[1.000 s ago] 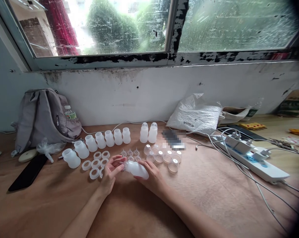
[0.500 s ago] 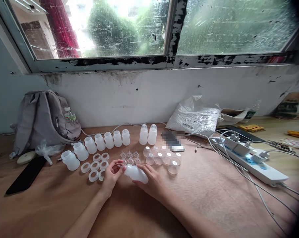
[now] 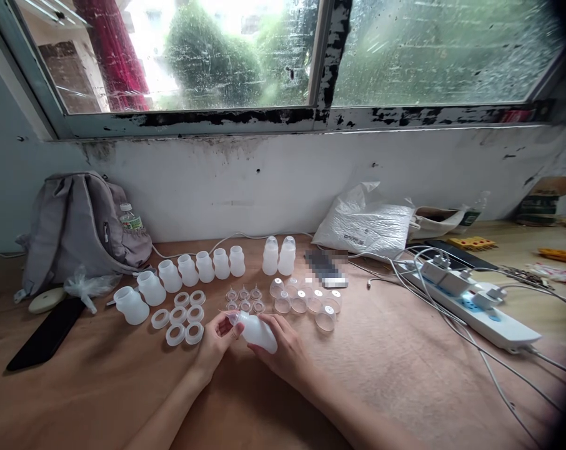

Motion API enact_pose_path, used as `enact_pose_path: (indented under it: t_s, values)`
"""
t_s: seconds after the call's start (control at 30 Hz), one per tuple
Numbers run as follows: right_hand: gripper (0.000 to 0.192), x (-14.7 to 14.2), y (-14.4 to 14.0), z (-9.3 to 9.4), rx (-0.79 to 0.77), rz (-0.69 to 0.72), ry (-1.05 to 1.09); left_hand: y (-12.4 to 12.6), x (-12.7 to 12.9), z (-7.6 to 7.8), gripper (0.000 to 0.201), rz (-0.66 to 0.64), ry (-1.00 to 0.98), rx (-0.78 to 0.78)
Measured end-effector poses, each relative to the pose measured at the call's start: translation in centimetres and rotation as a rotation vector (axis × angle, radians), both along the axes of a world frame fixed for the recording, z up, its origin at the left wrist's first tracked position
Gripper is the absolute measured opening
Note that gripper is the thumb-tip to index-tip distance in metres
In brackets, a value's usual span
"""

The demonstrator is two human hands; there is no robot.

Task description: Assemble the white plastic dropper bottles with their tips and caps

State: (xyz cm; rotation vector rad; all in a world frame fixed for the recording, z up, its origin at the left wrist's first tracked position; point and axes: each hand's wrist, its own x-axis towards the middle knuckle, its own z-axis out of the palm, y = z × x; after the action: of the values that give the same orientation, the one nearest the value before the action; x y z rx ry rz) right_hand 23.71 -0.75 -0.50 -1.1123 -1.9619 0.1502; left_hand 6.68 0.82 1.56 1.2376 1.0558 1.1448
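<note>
A milky white baby bottle (image 3: 259, 334) lies tilted between my hands, its mouth toward the left. My right hand (image 3: 283, 349) is wrapped around the bottle's body. With pinched fingers my left hand (image 3: 222, 334) grips a clear bottle nipple (image 3: 231, 316) at the bottle's mouth, partly hidden by the fingers. Just beyond sit several clear nipples (image 3: 244, 294) in rows. White collar rings (image 3: 177, 314) lie to the left of them, and clear dome caps (image 3: 298, 304) stand to the right. Several open bottles (image 3: 171, 276) form a line at the back left.
Two capped bottles (image 3: 270, 256) stand at the back beside a phone (image 3: 327, 272). A white power strip (image 3: 489, 319) with trailing cables takes up the right side. On the left are a grey backpack (image 3: 77, 231) and a black flat case (image 3: 49, 334).
The nipple now sits closer against the bottle's mouth, between my left fingers. The bottle has tipped slightly, its base a little lower. The view has shifted slightly.
</note>
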Motion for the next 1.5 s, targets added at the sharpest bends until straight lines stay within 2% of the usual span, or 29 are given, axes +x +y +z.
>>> enact_pose_path:
  t_s: [0.1,0.3,0.63,1.0,1.13,1.23,1.33,1.4,1.5]
  values:
    - [0.041,0.0,-0.4,0.6,-0.023,0.029,0.006,-0.2,0.0,0.2,0.036,-0.001,0.008,-0.007]
    - [0.029,0.0,-1.0,2.4,-0.334,0.115,0.172,-0.2,-0.4,0.1,0.031,-0.057,-0.013,0.025]
    - [0.031,-0.1,-0.7,2.7,-0.675,0.195,0.476,-0.1,-0.6,-0.7,0.029,-0.069,-0.021,0.06]
    - [0.036,-0.2,-0.6,2.9,-0.828,0.237,0.606,-0.2,-0.7,-0.3,0.03,-0.052,-0.014,0.074]
    - [0.03,-1.1,-1.1,2.8,-0.792,0.249,0.725,0.0,-0.2,-0.3,0.036,0.018,-0.098,0.031]
    - [0.026,-1.8,-1.6,2.9,-0.754,0.291,0.791,-0.4,0.3,0.0,0.044,-0.07,-0.145,0.01]
    - [0.025,-1.7,-1.4,2.8,-0.692,0.319,0.702,-1.0,0.6,0.4,0.036,-0.146,-0.124,-0.003]
    - [0.025,-1.1,-0.8,2.5,-0.552,0.218,0.568,-1.3,0.7,0.6,0.033,-0.115,-0.12,0.016]
    - [0.023,0.3,0.9,1.7,-0.333,-0.057,0.391,-1.4,0.7,0.7,0.031,-0.061,-0.103,0.053]
